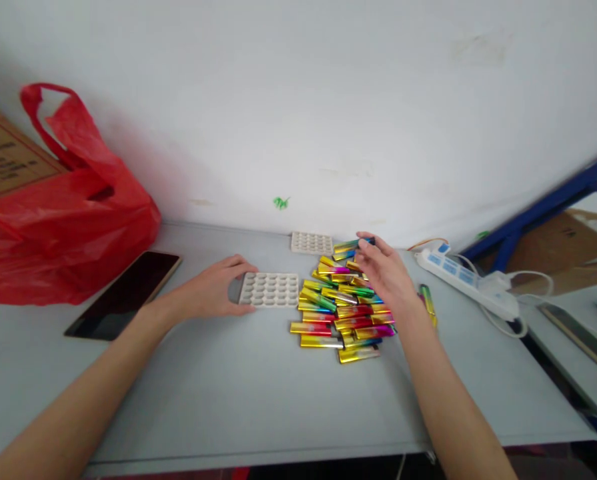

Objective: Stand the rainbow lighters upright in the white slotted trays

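A white tray with rows of oval holes [269, 290] lies flat on the grey table [258, 400]. My left hand [221, 288] grips its left end, thumb on the near side and fingers on the far side. To the right of the tray spreads a pile of shiny lighter-like sticks [343, 307], gold blending into red, green, blue or purple. At the far edge of the pile, my right hand [383, 267] has its thumb and fingertips at the dark end of a gold and blue stick [348, 247]. A second white tray [311, 243] lies behind, near the wall.
A tablet-like dark device [123, 297] and a red plastic bag [73, 220] with a cardboard box [11, 153] are at the left. At the right are a stray stick [427, 303], a white power strip [465, 283] with cables, and a blue metal frame [548, 200].
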### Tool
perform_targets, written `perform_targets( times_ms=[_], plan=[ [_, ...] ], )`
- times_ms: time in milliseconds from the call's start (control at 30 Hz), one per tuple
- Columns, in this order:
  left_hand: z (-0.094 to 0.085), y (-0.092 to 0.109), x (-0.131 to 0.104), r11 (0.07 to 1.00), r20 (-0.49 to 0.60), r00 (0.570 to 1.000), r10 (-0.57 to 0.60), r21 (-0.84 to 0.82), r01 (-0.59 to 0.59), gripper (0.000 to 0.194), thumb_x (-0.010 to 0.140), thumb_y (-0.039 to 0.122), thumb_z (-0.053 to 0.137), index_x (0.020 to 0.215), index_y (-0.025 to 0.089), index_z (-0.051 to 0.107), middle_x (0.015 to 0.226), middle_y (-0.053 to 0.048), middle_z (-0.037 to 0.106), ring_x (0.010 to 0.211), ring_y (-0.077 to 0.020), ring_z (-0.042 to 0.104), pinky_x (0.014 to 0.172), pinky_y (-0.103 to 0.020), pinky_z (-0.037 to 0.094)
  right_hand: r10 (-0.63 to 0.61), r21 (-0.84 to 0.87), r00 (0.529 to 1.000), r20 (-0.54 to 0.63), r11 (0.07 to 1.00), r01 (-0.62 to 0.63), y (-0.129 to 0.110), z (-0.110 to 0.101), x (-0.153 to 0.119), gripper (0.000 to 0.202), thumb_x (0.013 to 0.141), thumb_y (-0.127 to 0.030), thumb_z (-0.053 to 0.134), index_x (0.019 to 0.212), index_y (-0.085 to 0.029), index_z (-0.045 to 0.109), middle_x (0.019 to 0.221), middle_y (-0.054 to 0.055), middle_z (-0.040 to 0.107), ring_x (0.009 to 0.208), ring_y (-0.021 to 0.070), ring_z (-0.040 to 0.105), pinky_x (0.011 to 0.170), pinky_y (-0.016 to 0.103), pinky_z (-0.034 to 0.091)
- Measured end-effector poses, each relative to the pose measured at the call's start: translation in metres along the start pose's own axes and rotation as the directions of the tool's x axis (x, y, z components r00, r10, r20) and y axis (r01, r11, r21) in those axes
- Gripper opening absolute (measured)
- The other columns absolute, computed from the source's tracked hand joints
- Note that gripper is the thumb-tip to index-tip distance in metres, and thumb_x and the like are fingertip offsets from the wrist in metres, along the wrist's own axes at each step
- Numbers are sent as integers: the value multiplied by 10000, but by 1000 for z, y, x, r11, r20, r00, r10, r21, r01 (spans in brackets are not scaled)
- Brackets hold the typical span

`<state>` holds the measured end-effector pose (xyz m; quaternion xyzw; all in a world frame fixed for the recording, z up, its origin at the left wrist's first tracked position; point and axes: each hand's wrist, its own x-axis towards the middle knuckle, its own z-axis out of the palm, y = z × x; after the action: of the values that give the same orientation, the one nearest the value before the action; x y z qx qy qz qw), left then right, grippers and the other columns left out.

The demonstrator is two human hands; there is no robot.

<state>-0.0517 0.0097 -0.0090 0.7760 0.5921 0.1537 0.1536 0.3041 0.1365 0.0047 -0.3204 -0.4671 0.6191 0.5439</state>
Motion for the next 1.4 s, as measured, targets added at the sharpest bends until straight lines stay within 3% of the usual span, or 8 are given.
perform_targets(
  times_ms=[100,233,367,433,567,700,967,1400],
  plan=[
    [1,-2,-1,1000,-4,1000,-15,6,15,685,760,606,822,1316,222,706,1304,-89,692,1200,-314,710,1114,-381,551,44,123,999,-21,992,-41,13,16,-8,465,647,-486,1058,930,-229,792,885,-13,711,745,120,595,613,225,557],
    [0,-3,-2,1000,-4,1000,-23,10,23,690,762,605,825,1329,230,706,1311,-87,689,1201,-319,708,1116,-394,553,104,102,983,151,987,-120,18,25,-26,530,767,-669,957,888,-235,678,824,-26,667,638,115,550,551,249,525],
    [1,-3,-2,1000,-9,1000,-27,8,27,693,770,620,816,1331,228,704,1317,-88,683,1211,-325,702,1117,-403,551,211,-127,936,282,975,-181,22,29,-44,530,907,-759,782,967,-267,594,662,-98,469,474,92,310,425,229,308],
    [2,-4,-2,1000,-10,1000,-28,8,28,699,775,629,811,1334,225,697,1321,-91,678,1219,-328,698,1121,-408,548,182,-321,946,267,943,-90,27,32,-49,532,952,-776,703,922,-258,582,633,-97,397,490,102,288,440,243,235],
    [3,-5,-2,1000,-15,1000,-26,9,27,689,775,623,810,1324,225,689,1327,-93,668,1233,-335,688,1129,-419,543,-46,-642,969,241,742,195,33,38,-55,583,1021,-689,585,672,-237,470,608,-41,425,584,128,392,556,293,272],
    [4,-5,-3,1000,-19,999,-30,3,30,675,777,617,812,1310,224,684,1330,-92,659,1233,-334,685,1129,-422,541,-79,-757,969,232,611,231,32,44,-62,576,1000,-616,544,594,-255,352,545,-47,350,545,124,340,565,319,230],
    [2,-1,-4,999,-10,999,-38,0,38,679,784,601,818,1335,233,669,1342,-90,657,1255,-330,673,1153,-421,524,-92,-803,964,251,536,260,33,45,-66,434,970,-441,535,610,-265,368,546,-24,433,548,152,403,592,321,265],
    [2,2,-5,1000,-15,1000,-21,6,22,666,797,612,807,1327,226,692,1314,-92,670,1220,-328,693,1128,-407,541,-152,-863,954,259,406,299,33,46,-66,510,1050,-504,595,619,-265,464,539,6,528,522,182,464,608,339,296]
  ],
)
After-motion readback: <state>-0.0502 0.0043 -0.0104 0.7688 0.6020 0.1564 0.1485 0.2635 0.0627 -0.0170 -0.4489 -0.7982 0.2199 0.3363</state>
